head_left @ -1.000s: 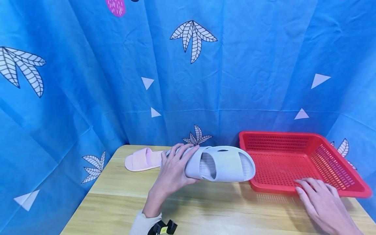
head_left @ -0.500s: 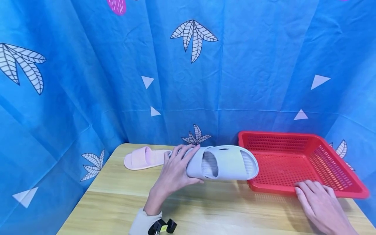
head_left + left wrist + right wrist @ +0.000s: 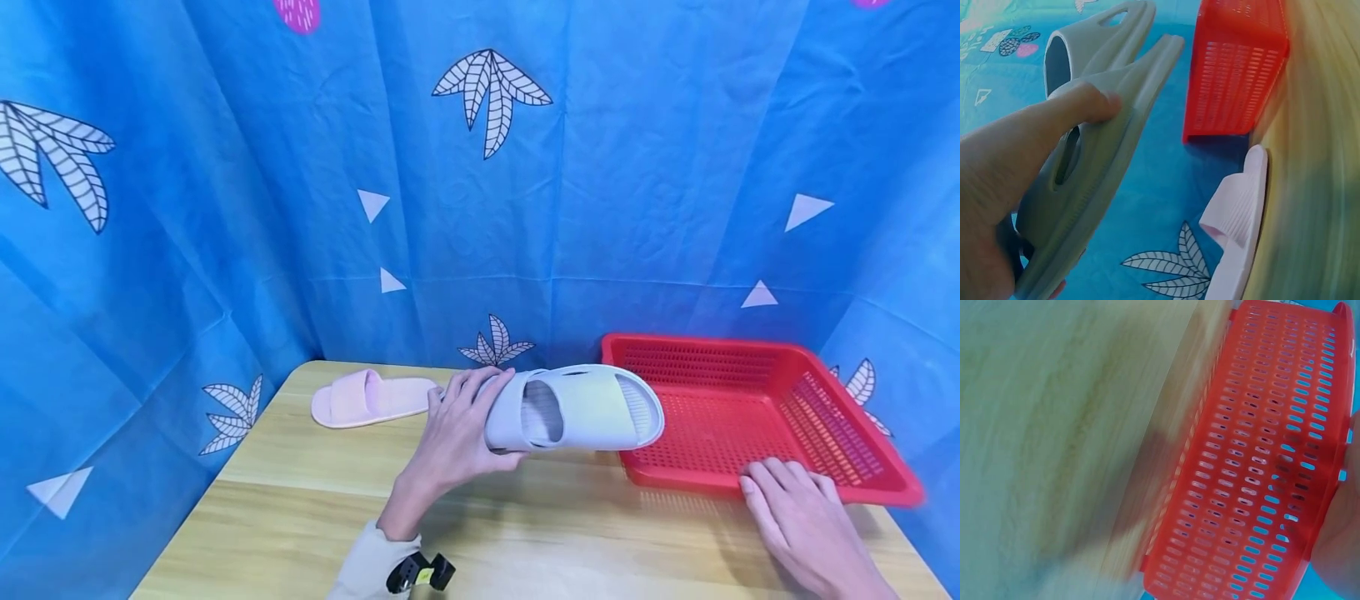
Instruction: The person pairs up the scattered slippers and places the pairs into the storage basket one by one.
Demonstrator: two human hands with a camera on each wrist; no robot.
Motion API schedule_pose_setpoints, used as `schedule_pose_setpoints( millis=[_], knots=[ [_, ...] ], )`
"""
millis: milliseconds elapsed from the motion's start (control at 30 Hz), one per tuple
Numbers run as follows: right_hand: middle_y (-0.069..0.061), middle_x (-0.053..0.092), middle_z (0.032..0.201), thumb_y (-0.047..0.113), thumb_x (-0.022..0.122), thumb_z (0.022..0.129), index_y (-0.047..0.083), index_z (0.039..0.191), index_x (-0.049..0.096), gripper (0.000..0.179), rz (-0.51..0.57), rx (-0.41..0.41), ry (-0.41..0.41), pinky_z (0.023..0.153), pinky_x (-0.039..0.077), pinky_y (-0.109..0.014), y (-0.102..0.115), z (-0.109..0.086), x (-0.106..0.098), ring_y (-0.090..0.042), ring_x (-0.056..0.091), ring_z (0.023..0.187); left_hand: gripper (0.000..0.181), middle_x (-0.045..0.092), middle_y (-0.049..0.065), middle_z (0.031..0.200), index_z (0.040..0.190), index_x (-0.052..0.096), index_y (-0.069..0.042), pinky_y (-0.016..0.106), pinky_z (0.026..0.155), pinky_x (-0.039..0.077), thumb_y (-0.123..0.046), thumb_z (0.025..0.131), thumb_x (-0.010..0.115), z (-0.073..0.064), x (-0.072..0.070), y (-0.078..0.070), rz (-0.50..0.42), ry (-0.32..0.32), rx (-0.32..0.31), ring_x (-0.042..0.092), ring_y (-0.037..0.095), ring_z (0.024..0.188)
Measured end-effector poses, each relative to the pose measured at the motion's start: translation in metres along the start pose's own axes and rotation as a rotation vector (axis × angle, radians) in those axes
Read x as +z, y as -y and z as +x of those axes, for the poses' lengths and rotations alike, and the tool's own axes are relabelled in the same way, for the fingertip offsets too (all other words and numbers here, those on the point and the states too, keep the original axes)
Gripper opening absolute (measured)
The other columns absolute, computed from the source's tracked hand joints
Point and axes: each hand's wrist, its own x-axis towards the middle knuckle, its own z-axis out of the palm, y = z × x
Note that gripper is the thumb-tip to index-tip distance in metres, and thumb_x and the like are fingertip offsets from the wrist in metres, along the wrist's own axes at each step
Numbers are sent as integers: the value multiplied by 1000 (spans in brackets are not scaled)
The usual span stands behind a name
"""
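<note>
The grey slippers (image 3: 596,410) are up in your left hand (image 3: 459,433), off the wooden table (image 3: 285,533). There are two of them, held close together. Your left thumb is on one side and your fingers are on the other, so that hand is closed just as far as the slippers let it. They lie long-ways from left to right, with one end by your palm and the far end toward the red basket (image 3: 682,479). In the head view, that far end covers a bit of the basket's left side. In the left wrist view, blue cloth (image 3: 637,183) shows between the two. Your right hand (image 3: 806,521) is well apart from the slippers, with its fingers bent over the basket's front rim. The pink slipper (image 3: 348,400) lies on the table, left of your left hand.
</note>
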Motion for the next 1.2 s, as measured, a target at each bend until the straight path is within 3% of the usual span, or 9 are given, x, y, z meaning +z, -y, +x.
schedule_pose_setpoints(
  millis=[267, 467, 667, 1000, 1200],
  knots=[
    [-4, 65, 101, 19, 61, 98, 15, 102, 69, 9, 8, -8, -18, 78, 34, -51, 0, 4, -1, -29, 54, 98, 106, 49, 3, 148, 154, 46, -25, 65, 86, 45, -61, 63, 85, 5, 7, -6, -6, 12, -27, 47, 30, 130],
    [-6, 65, 102, 18, 61, 98, 14, 103, 69, 10, 6, -28, -29, 78, 33, -51, -2, 4, -2, -31, 54, 99, 107, 48, 4, 147, 156, 43, -25, 55, 90, 42, -59, 64, 86, 17, 12, -16, -58, 22, -8, 47, 29, 129],
    [-7, 66, 103, 19, 62, 98, 13, 104, 69, 11, 7, -31, -14, 78, 34, -52, -1, 4, -1, -31, 54, 99, 99, 52, 6, 145, 152, 49, -22, 45, 83, 44, -56, 68, 88, 29, 19, -26, -112, 14, 18, 49, 26, 131],
    [-9, 66, 103, 21, 63, 98, 11, 105, 70, 14, -5, 0, 10, 78, 35, -52, 1, 2, -1, -32, 54, 98, 97, 52, 4, 147, 155, 46, -23, 51, 91, 48, -65, 76, 83, 55, 26, -48, -130, 101, 12, 49, 25, 134],
    [-8, 66, 102, 21, 64, 97, 11, 106, 70, 15, -8, 9, 23, 77, 35, -52, 1, 2, -1, -31, 53, 97, 99, 49, 3, 149, 158, 41, -25, 54, 90, 47, -67, 77, 79, 69, 31, -63, -77, 133, 3, 49, 24, 130]
  ],
)
